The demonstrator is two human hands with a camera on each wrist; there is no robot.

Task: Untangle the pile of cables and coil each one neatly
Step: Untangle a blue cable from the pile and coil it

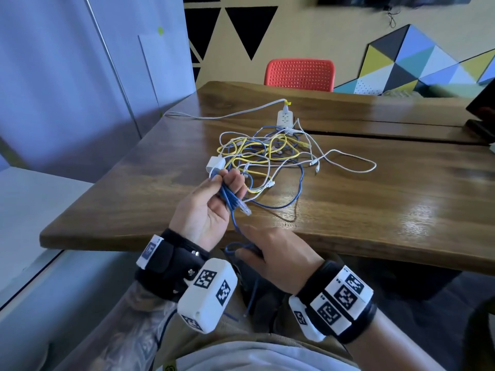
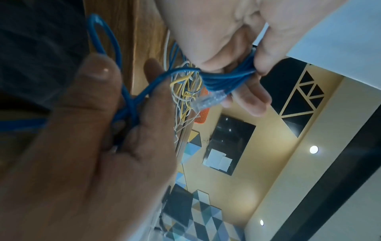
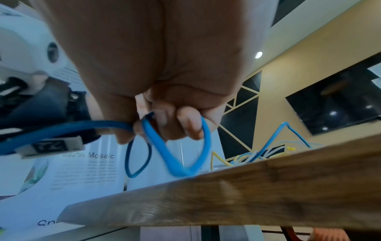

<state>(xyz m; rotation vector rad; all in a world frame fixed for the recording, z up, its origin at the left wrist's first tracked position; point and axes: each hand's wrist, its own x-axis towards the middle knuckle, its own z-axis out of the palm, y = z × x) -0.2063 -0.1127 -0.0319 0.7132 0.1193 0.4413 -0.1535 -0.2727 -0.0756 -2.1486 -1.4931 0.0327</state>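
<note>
A tangle of yellow, white and blue cables [image 1: 267, 156] lies on the wooden table [image 1: 375, 210]. My left hand [image 1: 214, 199], palm up above the table's near edge, grips a small bundle of blue cable [image 1: 227, 199] whose clear plug [image 1: 246, 210] sticks out. The left wrist view shows that left hand [image 2: 237, 48] closed round the blue bundle [image 2: 222, 79] and its plug [image 2: 206, 101]. Just below the table edge, my right hand [image 1: 267, 253] holds loops of the same blue cable [image 3: 177, 154], with its fingers [image 3: 185, 127] curled round them. More blue cable trails back into the pile.
A white charger block [image 1: 215, 164] lies at the pile's left, just beyond my left hand. A white power strip [image 1: 284, 119] with its lead sits behind the tangle. A red chair [image 1: 300, 74] stands at the table's far side. Blue cable hangs down over my lap [image 1: 251, 298].
</note>
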